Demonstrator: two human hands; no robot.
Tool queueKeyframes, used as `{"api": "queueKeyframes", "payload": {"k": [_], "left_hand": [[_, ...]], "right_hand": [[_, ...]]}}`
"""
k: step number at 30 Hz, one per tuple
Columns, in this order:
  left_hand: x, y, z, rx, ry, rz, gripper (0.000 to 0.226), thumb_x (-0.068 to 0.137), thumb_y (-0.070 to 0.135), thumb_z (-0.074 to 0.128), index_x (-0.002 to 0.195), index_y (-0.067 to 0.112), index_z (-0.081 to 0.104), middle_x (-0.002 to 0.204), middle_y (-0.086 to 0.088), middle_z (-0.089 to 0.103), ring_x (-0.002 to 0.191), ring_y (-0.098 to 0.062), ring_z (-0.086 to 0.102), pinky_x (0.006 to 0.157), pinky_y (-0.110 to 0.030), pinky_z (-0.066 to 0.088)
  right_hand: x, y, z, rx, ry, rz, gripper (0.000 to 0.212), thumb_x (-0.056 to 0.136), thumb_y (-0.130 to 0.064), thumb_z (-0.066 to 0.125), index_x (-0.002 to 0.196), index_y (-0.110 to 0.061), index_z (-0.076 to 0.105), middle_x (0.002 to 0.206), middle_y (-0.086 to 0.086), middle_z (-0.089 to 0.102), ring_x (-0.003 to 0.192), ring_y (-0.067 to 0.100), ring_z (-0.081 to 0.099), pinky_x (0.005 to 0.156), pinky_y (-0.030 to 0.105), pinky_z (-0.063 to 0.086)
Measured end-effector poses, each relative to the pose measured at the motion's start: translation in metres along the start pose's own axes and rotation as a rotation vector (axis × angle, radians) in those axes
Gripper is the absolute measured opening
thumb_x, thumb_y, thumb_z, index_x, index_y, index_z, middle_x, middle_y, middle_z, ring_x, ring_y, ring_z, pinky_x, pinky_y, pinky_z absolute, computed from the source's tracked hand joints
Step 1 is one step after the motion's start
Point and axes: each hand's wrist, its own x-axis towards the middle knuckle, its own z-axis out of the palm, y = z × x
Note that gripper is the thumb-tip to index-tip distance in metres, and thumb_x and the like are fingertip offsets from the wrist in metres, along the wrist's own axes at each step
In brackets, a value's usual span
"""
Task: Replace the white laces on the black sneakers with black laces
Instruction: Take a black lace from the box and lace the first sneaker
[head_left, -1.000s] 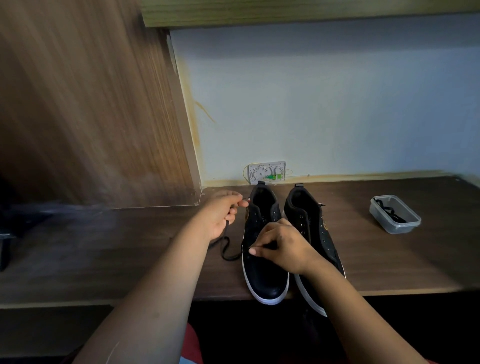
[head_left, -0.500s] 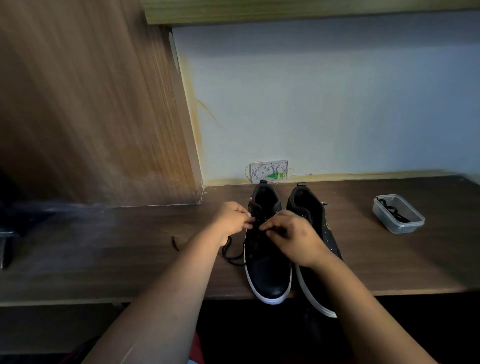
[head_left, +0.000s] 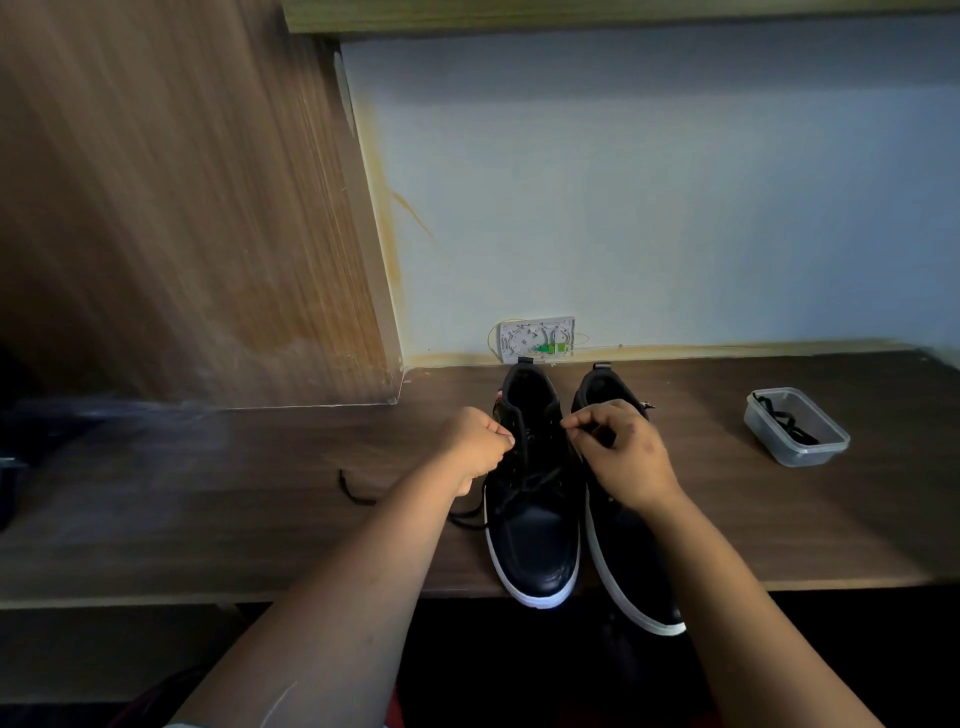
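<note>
- Head view: two black leather sneakers with white soles are sitting side by side at 6 o'clock on the dark wooden desk (head_left: 727, 519), toes overhanging its near edge.
- The left hand (head_left: 475, 447) is curling its fingers and pinching the thin black lace (head_left: 524, 486) at the left sneaker's (head_left: 535, 540) left eyelet row.
- The right hand (head_left: 623, 457) is pinching the same lace above the tongue, covering part of the right sneaker (head_left: 631, 571).
- The lace's loose end (head_left: 353, 491) is trailing across the desk toward 9 o'clock.
- A clear plastic rectangular tub (head_left: 797, 434) is sitting at 3 o'clock, holding another black lace (head_left: 784, 421).
</note>
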Motion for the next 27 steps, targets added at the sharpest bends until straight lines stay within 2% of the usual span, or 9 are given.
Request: {"api": "queueKeyframes", "payload": {"k": [2,7,8,12,15,18,21,24,27], "left_hand": [[0.0,0.001,0.002,0.045,0.023,0.016,0.018,0.087,0.01,0.066,0.069,0.014,0.065,0.066,-0.003,0.059,0.07,-0.017,0.056,0.079,-0.034,0.055],[-0.002,0.001,0.005,0.11,0.086,0.103,0.019,0.084,0.011,0.071,0.068,0.02,0.065,0.069,0.002,0.061,0.071,-0.015,0.058,0.069,-0.023,0.047],[-0.003,0.002,0.005,0.119,0.097,0.124,0.02,0.083,0.011,0.073,0.068,0.022,0.065,0.071,0.003,0.062,0.073,-0.014,0.059,0.069,-0.022,0.047],[-0.002,0.001,0.001,0.16,0.12,0.166,0.024,0.074,0.012,0.081,0.064,0.026,0.065,0.07,0.003,0.067,0.068,-0.014,0.062,0.066,-0.022,0.049],[0.001,0.004,-0.001,0.158,0.144,0.157,0.028,0.067,0.012,0.085,0.059,0.025,0.063,0.067,0.001,0.068,0.064,-0.016,0.065,0.066,-0.025,0.053],[0.004,0.006,0.0,0.178,0.137,0.177,0.03,0.067,0.009,0.085,0.057,0.025,0.062,0.065,0.002,0.067,0.061,-0.015,0.061,0.063,-0.022,0.049],[0.008,0.005,0.0,0.202,0.108,0.202,0.034,0.07,0.007,0.082,0.055,0.03,0.063,0.07,0.0,0.069,0.064,-0.015,0.061,0.066,-0.022,0.05],[0.01,0.003,0.0,0.178,0.094,0.185,0.03,0.072,0.007,0.082,0.059,0.029,0.067,0.073,-0.001,0.071,0.066,-0.015,0.062,0.068,-0.025,0.052],[0.01,0.002,-0.001,0.122,0.071,0.151,0.014,0.074,0.007,0.081,0.072,0.018,0.073,0.075,-0.002,0.069,0.071,-0.014,0.062,0.07,-0.023,0.05]], "right_hand": [[0.0,-0.001,0.0,0.002,-0.006,-0.001,0.02,0.086,-0.012,0.067,0.085,-0.031,0.07,0.093,-0.012,0.056,0.08,0.001,0.056,0.074,0.008,0.038],[-0.002,-0.002,0.0,-0.03,-0.027,-0.017,0.018,0.086,-0.01,0.066,0.088,-0.027,0.072,0.093,-0.011,0.055,0.082,0.003,0.055,0.073,0.004,0.035],[-0.003,-0.002,0.0,-0.036,-0.027,-0.02,0.017,0.086,-0.01,0.066,0.089,-0.026,0.072,0.093,-0.009,0.056,0.084,0.006,0.055,0.075,0.005,0.036],[-0.002,-0.002,0.012,-0.177,-0.023,-0.03,0.018,0.089,-0.014,0.062,0.1,-0.024,0.072,0.1,-0.001,0.06,0.098,0.021,0.053,0.085,0.027,0.04],[0.004,-0.011,0.026,-0.326,-0.072,-0.064,0.023,0.094,-0.021,0.055,0.112,-0.023,0.07,0.107,0.004,0.057,0.105,0.026,0.047,0.089,0.033,0.039],[0.01,-0.021,0.032,-0.54,-0.105,-0.081,0.029,0.097,-0.025,0.047,0.12,-0.024,0.065,0.116,0.006,0.051,0.11,0.029,0.041,0.088,0.04,0.04],[0.016,-0.028,0.037,-0.72,-0.202,-0.048,0.03,0.098,-0.03,0.043,0.121,-0.025,0.062,0.123,0.006,0.043,0.116,0.029,0.036,0.095,0.041,0.036],[0.023,-0.03,0.04,-0.675,-0.303,0.048,0.031,0.097,-0.03,0.045,0.123,-0.029,0.061,0.127,0.005,0.042,0.12,0.028,0.034,0.098,0.042,0.034],[0.029,-0.026,0.039,-0.617,-0.371,0.096,0.032,0.095,-0.033,0.049,0.125,-0.032,0.059,0.129,0.002,0.043,0.122,0.027,0.035,0.1,0.044,0.033]]}}
